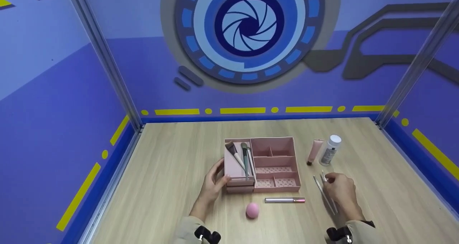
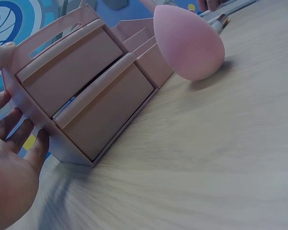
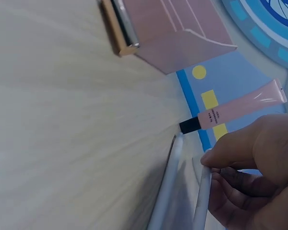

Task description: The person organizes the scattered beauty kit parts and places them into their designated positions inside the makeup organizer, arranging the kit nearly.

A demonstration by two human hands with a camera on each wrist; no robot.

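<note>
My left hand (image 1: 211,186) holds the front left corner of a pink makeup organizer (image 1: 275,160), thumb at its upper edge and fingers along the side wall. Two drawers (image 2: 105,110) face the front. On its left top lie makeup brushes, one with a dark flat head (image 1: 230,147), another with a green head (image 1: 244,146). To the right, my right hand (image 1: 340,190) pinches the end of a slim white-handled brush (image 3: 202,201) between thumb and fingers. Beside it lies a second slim white-handled brush (image 3: 165,191).
A pink makeup sponge (image 1: 252,210) and a lip gloss tube (image 1: 284,200) lie in front of the organizer. Behind my right hand are a pink squeeze tube (image 1: 315,152) and a white-capped bottle (image 1: 330,150). Blue printed walls enclose the wooden table (image 1: 161,172).
</note>
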